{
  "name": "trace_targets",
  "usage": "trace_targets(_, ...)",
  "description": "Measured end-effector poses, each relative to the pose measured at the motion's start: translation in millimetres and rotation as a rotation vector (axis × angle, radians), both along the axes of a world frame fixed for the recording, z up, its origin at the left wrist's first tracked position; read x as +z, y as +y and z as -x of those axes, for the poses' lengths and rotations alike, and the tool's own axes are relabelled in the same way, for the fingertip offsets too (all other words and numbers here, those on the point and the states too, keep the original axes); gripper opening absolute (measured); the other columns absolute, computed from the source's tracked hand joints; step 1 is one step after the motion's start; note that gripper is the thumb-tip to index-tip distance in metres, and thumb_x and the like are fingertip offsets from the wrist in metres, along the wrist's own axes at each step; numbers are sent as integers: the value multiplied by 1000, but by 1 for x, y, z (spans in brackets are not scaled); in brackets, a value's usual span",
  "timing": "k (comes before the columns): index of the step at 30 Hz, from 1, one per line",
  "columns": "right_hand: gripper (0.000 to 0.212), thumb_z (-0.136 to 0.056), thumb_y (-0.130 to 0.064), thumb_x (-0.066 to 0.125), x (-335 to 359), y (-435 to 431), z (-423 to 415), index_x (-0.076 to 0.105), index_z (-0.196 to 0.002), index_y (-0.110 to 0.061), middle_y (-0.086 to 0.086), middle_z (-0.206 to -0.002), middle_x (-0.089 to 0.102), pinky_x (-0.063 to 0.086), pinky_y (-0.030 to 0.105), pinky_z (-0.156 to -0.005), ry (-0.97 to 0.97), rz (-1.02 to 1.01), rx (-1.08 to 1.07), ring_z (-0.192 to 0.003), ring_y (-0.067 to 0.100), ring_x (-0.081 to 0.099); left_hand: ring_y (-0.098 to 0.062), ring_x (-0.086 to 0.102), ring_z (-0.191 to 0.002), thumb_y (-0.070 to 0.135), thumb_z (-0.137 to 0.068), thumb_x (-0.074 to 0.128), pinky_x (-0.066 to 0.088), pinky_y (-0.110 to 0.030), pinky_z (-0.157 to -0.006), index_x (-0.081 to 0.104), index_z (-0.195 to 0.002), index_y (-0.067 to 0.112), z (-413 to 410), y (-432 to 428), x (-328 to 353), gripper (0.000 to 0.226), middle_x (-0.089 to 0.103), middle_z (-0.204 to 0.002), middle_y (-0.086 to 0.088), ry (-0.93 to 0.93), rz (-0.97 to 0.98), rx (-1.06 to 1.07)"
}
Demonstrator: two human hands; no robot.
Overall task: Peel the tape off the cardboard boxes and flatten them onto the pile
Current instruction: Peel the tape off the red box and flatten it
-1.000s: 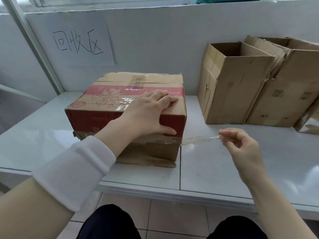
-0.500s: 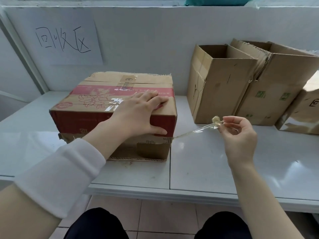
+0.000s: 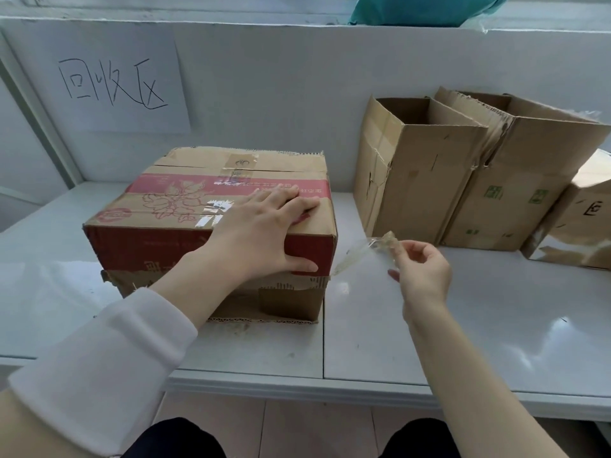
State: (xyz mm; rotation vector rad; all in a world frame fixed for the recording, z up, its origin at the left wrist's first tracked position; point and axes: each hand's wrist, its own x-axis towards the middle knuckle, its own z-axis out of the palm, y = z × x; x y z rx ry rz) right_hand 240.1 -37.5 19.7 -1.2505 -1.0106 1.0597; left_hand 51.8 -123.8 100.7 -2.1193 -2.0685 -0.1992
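Tape (image 3: 355, 256), clear and partly freed, runs from the right hand (image 3: 421, 272), which pinches its crumpled end, to the red-printed box (image 3: 165, 209) at frame centre. Left hand (image 3: 261, 236) lies flat, fingers spread, on its top. Best pulled low and steady while bracing. Opened boxes (image 3: 429, 180) stand upper right.

The taped box (image 3: 211, 226) sits on the table (image 3: 463, 325), left of open boxes (image 3: 420, 173).

Handwritten in black on the paper sheet (image 3: 109, 117) stuck to the wall (image 3: 281, 94): 回收区. Possibly 区 inked on the cardboard box (image 3: 582, 226) at far right. White print along the red-banded box (image 3: 165, 186) too blurred to read.
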Motion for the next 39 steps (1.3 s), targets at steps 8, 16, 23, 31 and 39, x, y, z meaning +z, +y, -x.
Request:
trace_targets(8,10,-77,-29,72,-18,-31,47,67,-76,-21,2,-82,67,44,21,-66,-19,106,256,-80,15,59,-17,23,-140,72,-67,58,20,-33,-112,20,-144,39,-2,2,-1,92,22,-154,6,2,-30,-8)
trace_targets(16,29,-86,-22,60,-28,-48,18,61,-115,-28,-9,-113,67,49,20,-89,90,22,701,-105,6,61,-17,24,-139,72,-67,58,22,-33,-111,20,-143,38,2,-1,-2,91,22,-153,6,-1,-37,-4)
trace_targets(23,19,-71,-12,76,-31,-44,29,67,-83,-24,-5,-78,70,55,24,-70,-58,-137,463,-71,13,65,-17,24,-140,70,-68,58,21,-33,-111,20,-144,38,-2,-1,-2,91,21,-154,6,8,-36,-4)
trace_targets(31,11,-76,-3,68,-24,-4,27,67,-69,-10,-5,-56,68,51,16,-57,90,-26,629,-54,6,62,-17,25,-139,71,-66,58,26,-35,-109,21,-143,38,1,2,-3,92,23,-153,7,3,-25,1)
trace_targets(39,13,-83,-12,65,-18,41,4,57,-75,-17,0,-82,61,49,14,-60,237,82,75,-63,8,62,-18,24,-139,70,-68,58,24,-36,-111,19,-143,39,5,1,-4,90,22,-153,6,-4,-16,13)
